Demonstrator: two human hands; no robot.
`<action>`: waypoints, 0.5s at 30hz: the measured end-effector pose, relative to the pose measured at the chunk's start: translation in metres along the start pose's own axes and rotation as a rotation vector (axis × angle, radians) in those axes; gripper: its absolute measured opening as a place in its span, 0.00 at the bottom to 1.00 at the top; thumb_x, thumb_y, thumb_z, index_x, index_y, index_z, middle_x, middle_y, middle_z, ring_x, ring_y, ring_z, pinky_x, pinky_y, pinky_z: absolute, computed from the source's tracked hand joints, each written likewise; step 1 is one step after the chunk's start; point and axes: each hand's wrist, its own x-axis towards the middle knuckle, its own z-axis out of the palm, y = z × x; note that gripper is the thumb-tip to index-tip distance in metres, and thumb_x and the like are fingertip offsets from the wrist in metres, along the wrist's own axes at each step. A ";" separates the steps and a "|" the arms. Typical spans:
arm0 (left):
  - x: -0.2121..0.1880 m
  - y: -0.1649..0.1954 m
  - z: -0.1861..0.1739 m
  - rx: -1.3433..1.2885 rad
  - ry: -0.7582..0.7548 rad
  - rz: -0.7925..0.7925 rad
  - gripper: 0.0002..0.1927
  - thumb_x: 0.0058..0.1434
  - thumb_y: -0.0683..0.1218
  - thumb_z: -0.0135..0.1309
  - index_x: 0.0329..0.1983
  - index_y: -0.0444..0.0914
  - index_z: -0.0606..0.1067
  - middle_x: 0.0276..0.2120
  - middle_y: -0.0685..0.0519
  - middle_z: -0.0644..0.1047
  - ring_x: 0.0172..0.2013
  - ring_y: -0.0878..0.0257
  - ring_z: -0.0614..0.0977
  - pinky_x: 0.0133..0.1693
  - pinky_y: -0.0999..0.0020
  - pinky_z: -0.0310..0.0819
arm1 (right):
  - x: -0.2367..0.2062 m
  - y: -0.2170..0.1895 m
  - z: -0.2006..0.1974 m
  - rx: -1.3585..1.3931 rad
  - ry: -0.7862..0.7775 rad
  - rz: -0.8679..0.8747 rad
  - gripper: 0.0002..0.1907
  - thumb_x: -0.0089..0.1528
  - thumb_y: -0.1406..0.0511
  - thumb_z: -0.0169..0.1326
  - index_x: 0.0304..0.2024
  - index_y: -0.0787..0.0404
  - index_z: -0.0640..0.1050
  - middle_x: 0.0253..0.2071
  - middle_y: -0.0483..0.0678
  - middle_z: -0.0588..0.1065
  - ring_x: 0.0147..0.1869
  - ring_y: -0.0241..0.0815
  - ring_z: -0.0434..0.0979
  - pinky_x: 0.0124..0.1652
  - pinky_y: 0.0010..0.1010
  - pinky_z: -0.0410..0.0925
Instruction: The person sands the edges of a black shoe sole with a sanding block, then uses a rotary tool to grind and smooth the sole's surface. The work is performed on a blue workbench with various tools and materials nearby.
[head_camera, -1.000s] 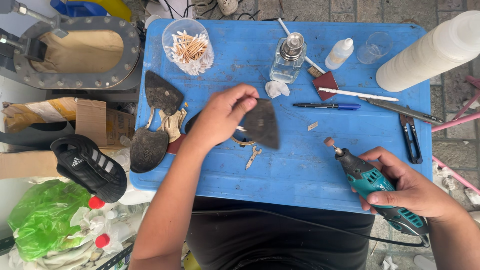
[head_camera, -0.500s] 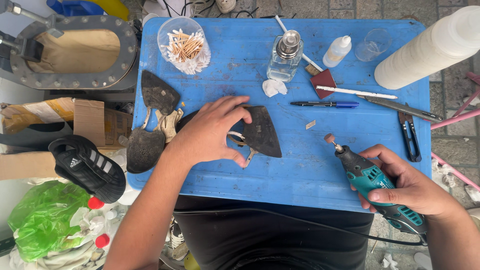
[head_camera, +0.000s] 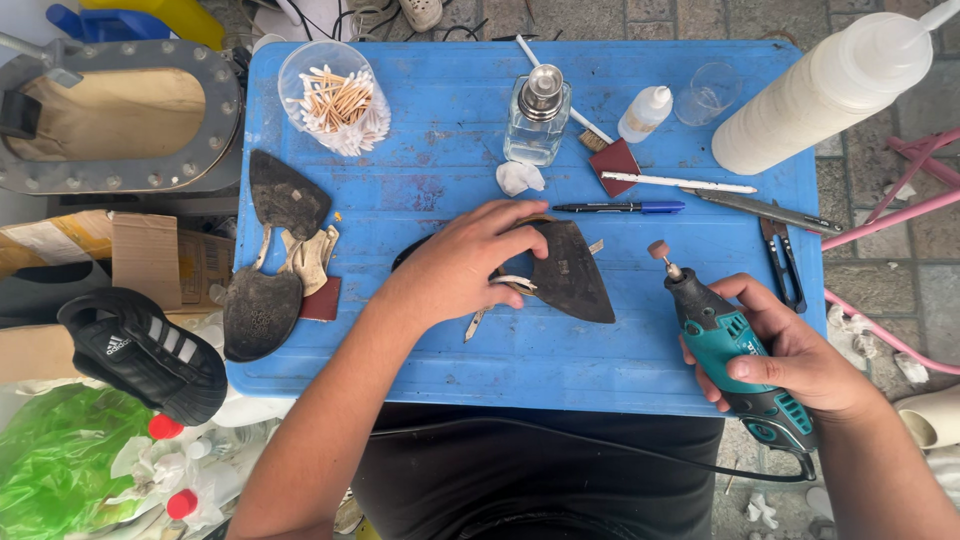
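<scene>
Shoe sole piece (head_camera: 570, 270), dark & pointed, lies mid blue table (head_camera: 450, 140), w/ left hand (head_camera: 470, 265) curled over its 9 o'clock edge, fingers bent, gripping it. Right hand (head_camera: 790, 355) at 3 o'clock of sole is wrapped tight round teal rotary tool (head_camera: 725, 345); pink grinding tip (head_camera: 657, 249) points to 11 o'clock, near sole, not touching. Blue pen (head_camera: 620, 208) just at 12 o'clock of sole. Glass pump bottle (head_camera: 537, 120) farther at 12. Second worn sole (head_camera: 265, 275) at 9 o'clock, well apart. Cotton swab cup (head_camera: 335, 95) at 10-11.
</scene>
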 end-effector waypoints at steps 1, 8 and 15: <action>-0.002 0.001 -0.004 -0.018 0.007 -0.027 0.31 0.38 0.44 0.73 0.47 0.42 0.74 0.66 0.49 0.69 0.64 0.47 0.70 0.60 0.55 0.68 | 0.000 0.000 0.000 0.020 0.001 -0.001 0.42 0.49 0.59 0.70 0.59 0.64 0.63 0.39 0.61 0.77 0.33 0.51 0.80 0.30 0.42 0.74; -0.020 0.007 -0.033 0.119 -0.029 -0.101 0.26 0.47 0.41 0.69 0.51 0.43 0.76 0.54 0.58 0.78 0.56 0.55 0.78 0.58 0.55 0.69 | 0.000 0.002 -0.002 0.033 0.031 0.062 0.42 0.48 0.59 0.68 0.62 0.66 0.67 0.39 0.59 0.77 0.32 0.49 0.80 0.28 0.40 0.74; -0.004 0.001 -0.035 0.173 0.026 0.015 0.17 0.49 0.37 0.65 0.43 0.43 0.81 0.56 0.58 0.78 0.58 0.56 0.76 0.58 0.56 0.67 | 0.003 -0.003 0.004 0.044 -0.019 0.028 0.43 0.51 0.59 0.67 0.65 0.68 0.68 0.41 0.59 0.77 0.31 0.49 0.80 0.28 0.41 0.74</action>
